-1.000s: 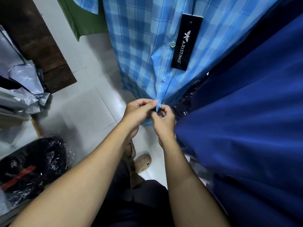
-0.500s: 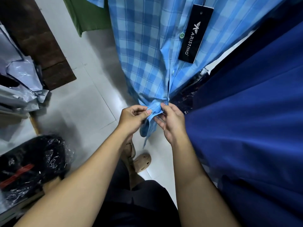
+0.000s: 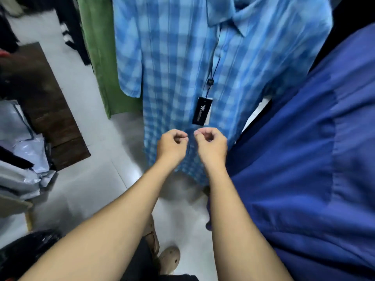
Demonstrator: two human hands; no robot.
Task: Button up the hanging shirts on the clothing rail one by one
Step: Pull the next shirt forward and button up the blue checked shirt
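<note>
A light blue checked shirt hangs in front of me, its front closed down to the hem as far as the blur lets me see. A black brand tag dangles on a cord over its placket. My left hand and my right hand are raised side by side just below the tag, in front of the lower placket. Each has its fingers curled, thumb against forefinger, with no cloth visibly between them. A dark blue shirt hangs close on the right.
A green garment hangs left of the checked shirt. A brown wooden board lies on the white tiled floor. Grey plastic packages pile up at the left edge, a black plastic bag lower left. My sandalled foot is below.
Both hands have let go of the checked shirt's bottom hem and risen a little. The hem has dropped and hangs straight. My view has tilted up, showing the collar.
</note>
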